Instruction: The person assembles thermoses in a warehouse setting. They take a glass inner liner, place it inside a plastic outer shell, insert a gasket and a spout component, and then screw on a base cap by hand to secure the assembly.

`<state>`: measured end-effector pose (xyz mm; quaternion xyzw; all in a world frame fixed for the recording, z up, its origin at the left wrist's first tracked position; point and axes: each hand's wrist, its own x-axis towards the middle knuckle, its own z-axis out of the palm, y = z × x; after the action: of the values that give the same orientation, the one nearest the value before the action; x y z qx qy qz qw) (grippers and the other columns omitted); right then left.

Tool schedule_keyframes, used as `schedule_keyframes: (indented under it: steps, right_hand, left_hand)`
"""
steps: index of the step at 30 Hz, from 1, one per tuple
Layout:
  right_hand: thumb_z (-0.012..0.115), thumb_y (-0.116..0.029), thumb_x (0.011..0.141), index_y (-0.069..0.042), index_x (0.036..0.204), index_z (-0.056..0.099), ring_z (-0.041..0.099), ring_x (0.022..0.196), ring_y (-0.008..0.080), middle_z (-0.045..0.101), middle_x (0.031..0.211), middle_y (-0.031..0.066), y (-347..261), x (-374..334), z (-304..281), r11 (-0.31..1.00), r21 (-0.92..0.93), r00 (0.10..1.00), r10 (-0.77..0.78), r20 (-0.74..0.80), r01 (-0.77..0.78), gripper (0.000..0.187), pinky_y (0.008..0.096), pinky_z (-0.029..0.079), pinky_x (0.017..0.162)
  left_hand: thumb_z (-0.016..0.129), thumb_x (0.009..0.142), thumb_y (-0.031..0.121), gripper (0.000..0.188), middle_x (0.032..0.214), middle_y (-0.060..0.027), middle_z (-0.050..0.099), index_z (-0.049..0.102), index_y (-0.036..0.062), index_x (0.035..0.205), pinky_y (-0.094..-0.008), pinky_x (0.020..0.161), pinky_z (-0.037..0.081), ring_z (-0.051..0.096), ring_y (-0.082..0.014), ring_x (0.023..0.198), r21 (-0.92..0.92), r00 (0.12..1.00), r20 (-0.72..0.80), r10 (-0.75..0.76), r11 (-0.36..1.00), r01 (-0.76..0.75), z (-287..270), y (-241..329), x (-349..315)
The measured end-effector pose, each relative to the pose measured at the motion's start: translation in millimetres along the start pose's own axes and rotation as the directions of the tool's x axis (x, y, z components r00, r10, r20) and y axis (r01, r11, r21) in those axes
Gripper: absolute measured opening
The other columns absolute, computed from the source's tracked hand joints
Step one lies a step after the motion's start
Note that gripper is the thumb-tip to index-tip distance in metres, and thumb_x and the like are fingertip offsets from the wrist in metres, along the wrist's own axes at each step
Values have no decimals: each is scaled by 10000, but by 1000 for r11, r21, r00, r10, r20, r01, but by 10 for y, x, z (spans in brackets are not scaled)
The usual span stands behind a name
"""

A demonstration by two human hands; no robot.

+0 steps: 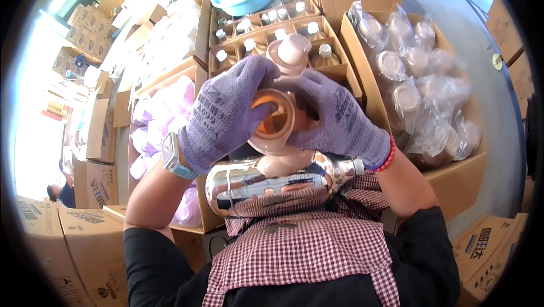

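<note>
1. Above the apron (pixel 300 244), left hand (pixel 229 111) and right hand (pixel 334 117) curl half-closed, gripping pink shell (pixel 272 144), mouth toward camera.
2. Silver bottle (pixel 272 187) lies sideways, nearer apron.
3. Best: light, even hold both sides; hard squeezing could warp rim.

The gloves (pixel 224 117) are greyish purple, the bottle (pixel 272 184) silvery, the apron (pixel 306 250) checked (maroon and white).

A flask (pixel 272 187) lies between the apron (pixel 300 250) and a cup (pixel 271 147), with a carton (pixel 352 80) of bottles (pixel 251 47) ahead, a basin (pixel 241 9) on the rear carton (pixel 309 0) beyond, bags (pixel 170 100) in the left box (pixel 212 216), and bagged containers (pixel 405 96) in the right box (pixel 459 185).
</note>
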<state>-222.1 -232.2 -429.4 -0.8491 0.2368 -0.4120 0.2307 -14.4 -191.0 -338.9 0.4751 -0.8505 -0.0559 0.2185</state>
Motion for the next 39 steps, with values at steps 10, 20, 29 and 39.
schedule_keyframes:
  steps: [10,20,29,39]
  right_hand:
    - [890,-469,708,-79,1238,559,636,1002,246,583,1120,101,-492,119,-55,867,-489,983,159,90,-95,736,384,512,880]
    - [829,-231,825,-9,1259,632,656,1076,278,664,1159,119,40,133,-339,993,-116,921,-62,-384,18,526,404,524,977]
    - [462,-385,1067,19,1311,590,618,1182,224,640,1293,114,88,-2121,-2528,909,232,154,300,-942,-347,489,384,518,998]
    - [479,-323,1074,-31,1361,566,624,1195,226,617,1349,127,-389,-2936,-2303,926,306,352,369,-860,-223,419,375,531,1016]
  left_hand:
    - [735,812,17,294,950,-110,659,607,60,1073,-390,775,590,712,-279,908,-77,998,26,-58,995,59,-1,-73,106]
    - [787,784,645,1108,1574,-167,409,325,16,1571,-446,1123,423,448,-309,1417,-685,792,34,-609,563,462,-213,-712,-1820]
    - [839,726,643,1267,1610,-208,317,182,57,1637,-469,1171,355,369,-342,1460,-719,637,-19,-771,453,527,929,-166,-2521]
    - [400,1001,680,852,1488,-127,472,357,30,1550,-446,1125,416,490,-286,1339,-934,621,152,-769,94,345,1373,-852,-3118]
